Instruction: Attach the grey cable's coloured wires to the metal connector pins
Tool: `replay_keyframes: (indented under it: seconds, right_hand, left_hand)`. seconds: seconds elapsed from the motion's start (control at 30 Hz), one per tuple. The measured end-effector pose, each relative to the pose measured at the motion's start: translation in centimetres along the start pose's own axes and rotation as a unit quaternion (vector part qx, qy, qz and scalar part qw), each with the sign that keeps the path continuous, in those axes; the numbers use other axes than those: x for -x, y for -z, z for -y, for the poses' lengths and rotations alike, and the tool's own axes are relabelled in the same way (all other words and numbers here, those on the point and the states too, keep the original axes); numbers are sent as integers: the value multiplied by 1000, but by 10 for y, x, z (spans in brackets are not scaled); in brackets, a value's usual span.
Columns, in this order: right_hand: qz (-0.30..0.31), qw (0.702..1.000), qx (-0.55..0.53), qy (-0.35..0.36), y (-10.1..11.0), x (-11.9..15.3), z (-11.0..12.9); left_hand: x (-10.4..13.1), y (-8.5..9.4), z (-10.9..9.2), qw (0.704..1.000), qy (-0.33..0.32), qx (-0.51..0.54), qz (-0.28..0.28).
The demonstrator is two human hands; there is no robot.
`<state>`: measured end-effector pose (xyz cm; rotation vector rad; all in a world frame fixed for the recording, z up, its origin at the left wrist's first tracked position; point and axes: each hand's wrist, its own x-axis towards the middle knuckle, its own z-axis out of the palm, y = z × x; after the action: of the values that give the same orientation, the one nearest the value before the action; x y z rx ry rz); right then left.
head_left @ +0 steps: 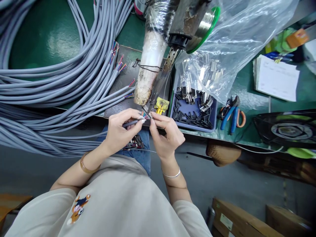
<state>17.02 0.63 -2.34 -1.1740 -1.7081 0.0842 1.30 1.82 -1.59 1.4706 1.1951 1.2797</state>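
A heap of grey cables (49,82) lies across the green bench (49,36) at the left. The left hand (120,131) has its grip closed around one grey cable (130,123), coloured wire ends at the fingertips. Just beside it, the right hand (165,133) pinches those wire ends (147,116) under the iron tip (154,98). Further right sit a blue tray (195,115) of connectors and blue-handled pliers (230,115).

Both forearms are extended forward from the near edge, bare below the sleeves. The left hand (120,131) is closed, fingers curled inward, thumb pressed to fingertips. The right hand (166,135) is raised beside it, fingers pinched together. The fingertips of both hands are nearly touching.
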Motion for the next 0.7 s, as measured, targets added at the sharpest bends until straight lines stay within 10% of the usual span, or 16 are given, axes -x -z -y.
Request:
replay_keyframes:
  seconds: [0.23, 0.7]
  right_hand:
    - [12, 987, -117, -113, 2, 0, 2]
    - [11, 999, -31, 10, 3, -2, -1]
  left_hand:
    - [2, -1, -1, 999, -24, 20, -19]
    - [-7, 3, -6, 998, -53, -27, 3]
